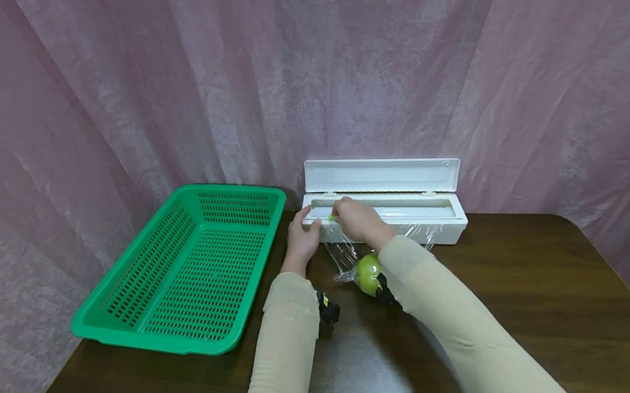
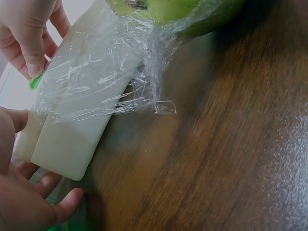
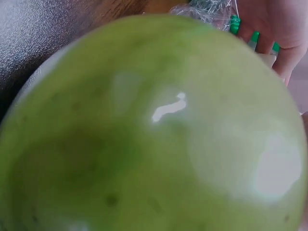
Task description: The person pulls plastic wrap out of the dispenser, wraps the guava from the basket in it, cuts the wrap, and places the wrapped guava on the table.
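Observation:
A white cling film box [image 1: 449,232] stands at the back with its lid raised. At its left end, my left hand [image 1: 301,241] grips the box, thumb over the front and fingers round the end. My right hand [image 1: 360,220] reaches over the film and pinches a small green slider [image 2: 34,81] on the box's front edge, near the left end. Clear film [image 2: 91,72] stretches from the box down to a round green fruit [image 1: 367,274], which is wrapped in it. The fruit fills most of the right wrist view, below my right wrist.
Left of the box sits a large green plastic basket [image 1: 158,345] with slotted walls and nothing in it. The dark wooden table [image 1: 533,276] runs on to the right. A pink curtain [image 1: 370,58] hangs close behind the box.

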{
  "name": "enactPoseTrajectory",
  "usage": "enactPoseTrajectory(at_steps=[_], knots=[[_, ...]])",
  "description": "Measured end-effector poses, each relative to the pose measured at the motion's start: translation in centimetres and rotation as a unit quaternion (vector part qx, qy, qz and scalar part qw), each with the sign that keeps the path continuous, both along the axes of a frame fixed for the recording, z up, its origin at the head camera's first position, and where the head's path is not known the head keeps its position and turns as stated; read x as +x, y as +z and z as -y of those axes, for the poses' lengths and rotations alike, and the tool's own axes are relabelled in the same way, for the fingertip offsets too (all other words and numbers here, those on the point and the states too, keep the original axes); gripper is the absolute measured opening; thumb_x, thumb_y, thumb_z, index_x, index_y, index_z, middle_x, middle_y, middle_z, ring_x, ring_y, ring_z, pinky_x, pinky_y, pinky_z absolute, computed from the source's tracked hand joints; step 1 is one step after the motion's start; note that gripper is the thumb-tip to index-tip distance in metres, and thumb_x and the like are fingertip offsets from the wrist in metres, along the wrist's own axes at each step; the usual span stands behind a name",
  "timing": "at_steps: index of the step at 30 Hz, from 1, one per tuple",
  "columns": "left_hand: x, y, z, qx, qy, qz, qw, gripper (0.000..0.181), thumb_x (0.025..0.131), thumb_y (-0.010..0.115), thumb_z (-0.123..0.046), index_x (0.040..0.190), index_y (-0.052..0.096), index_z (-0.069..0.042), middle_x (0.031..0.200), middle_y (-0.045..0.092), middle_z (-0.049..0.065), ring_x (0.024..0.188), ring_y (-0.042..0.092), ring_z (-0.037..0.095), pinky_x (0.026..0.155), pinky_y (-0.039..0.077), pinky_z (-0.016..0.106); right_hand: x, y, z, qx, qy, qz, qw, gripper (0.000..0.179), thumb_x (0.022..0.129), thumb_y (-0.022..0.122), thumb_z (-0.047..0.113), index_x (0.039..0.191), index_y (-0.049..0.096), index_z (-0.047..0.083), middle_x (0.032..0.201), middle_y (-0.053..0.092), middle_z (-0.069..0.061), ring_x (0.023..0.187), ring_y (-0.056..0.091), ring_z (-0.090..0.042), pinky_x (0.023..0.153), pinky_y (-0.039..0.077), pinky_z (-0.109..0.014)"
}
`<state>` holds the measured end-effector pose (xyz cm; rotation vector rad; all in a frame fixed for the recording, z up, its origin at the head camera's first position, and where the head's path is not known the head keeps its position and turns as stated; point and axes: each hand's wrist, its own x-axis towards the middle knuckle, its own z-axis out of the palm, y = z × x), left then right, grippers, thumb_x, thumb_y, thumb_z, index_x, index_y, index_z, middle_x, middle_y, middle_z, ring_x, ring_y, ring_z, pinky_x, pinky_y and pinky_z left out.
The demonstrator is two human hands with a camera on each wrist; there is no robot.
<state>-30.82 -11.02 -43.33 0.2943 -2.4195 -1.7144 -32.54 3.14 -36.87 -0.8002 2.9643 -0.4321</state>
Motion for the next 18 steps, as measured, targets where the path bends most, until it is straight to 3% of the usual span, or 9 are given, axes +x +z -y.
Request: enactPoseTrajectory(at_steps=[18], knots=[[0.27,0.22,-0.04,-0.005,-0.002,0.004,1.0,0.047,0.095,0.052,-0.026,0.141,0.044,-0.021,0.144,0.038,0.018,0.134,0.036,0.031,0.112,0.028,0.043,-0.24,-0.01,-0.27,-0.011,0.033,-0.009,0.9993,0.025,0.094,0.05,0.006,0.114,0.06,-0.005,0.112,0.064,-0.018,0.107,0.06,-0.031,0.095,0.048,-0.039]])
